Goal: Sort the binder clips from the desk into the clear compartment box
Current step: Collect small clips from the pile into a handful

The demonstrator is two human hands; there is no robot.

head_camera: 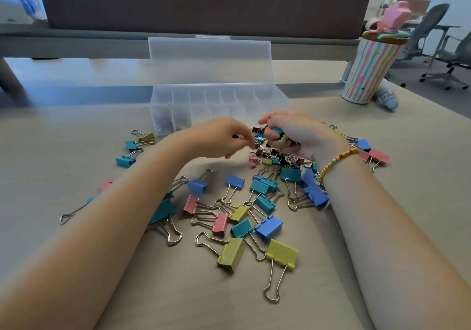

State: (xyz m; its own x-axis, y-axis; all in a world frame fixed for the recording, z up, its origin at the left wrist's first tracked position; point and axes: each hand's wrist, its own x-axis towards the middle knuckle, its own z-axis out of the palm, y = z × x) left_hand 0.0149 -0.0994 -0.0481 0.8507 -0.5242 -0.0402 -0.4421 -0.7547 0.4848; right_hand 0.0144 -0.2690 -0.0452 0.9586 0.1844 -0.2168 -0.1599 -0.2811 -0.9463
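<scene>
Yellow clip [281,253] lies nearest, well before the box [219,105]. Right hand [298,135] fingers clutch several small clips [279,135]; left hand [224,138] fingers pinch narrow. Light, stiff, springy: grip the bodies.

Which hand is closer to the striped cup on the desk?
Right. The right hand, closed on small clips, is nearer the striped cup at the far right; the left hand sits further left, beyond it.
</scene>
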